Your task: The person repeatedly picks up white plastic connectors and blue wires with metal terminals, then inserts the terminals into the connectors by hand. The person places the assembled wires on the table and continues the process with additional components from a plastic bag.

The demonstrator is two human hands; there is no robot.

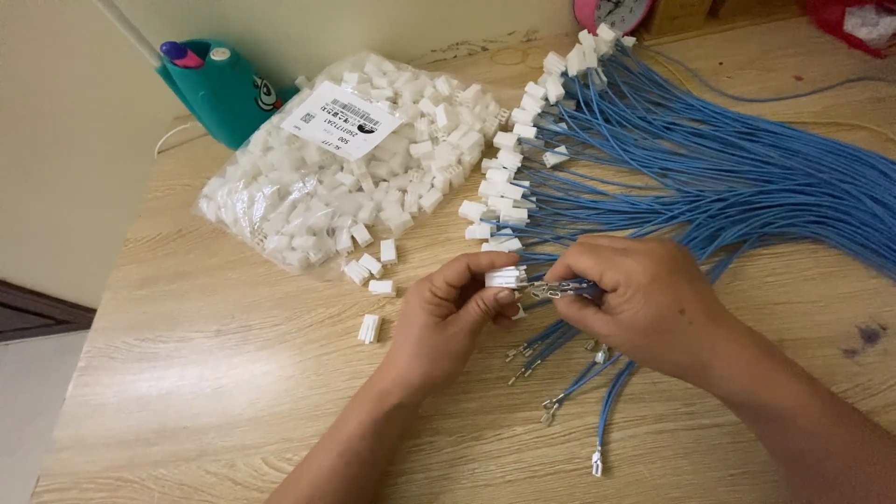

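Hands meet over the middle of the wooden table [187, 373] in the head view, the only one you have. Your left hand [448, 317] pinches a small white plastic connector housing [505, 277] between thumb and forefinger, holding it just above the tabletop. Your right hand [635, 299] is closed on a few blue wires [569, 290], their metal crimp terminals pointing at the open face of the housing; the terminal tips sit right at it, but you cannot tell whether any has gone in.

Below your hands, more loose blue wire ends with bare metal terminals [595, 460] fan out across the wood. Behind your right hand, a thick bundle of blue wires [747, 177] sweeps off to the right edge, and many of its ends already carry white housings [509, 177] lined up in a curved row.

To the left, a clear plastic bag of white housings [355, 168] lies with a white printed label on top. A few loose housings [370, 328] are scattered just beside it. A teal holder with a cartoon face [219, 89] stands behind the bag near the wall.
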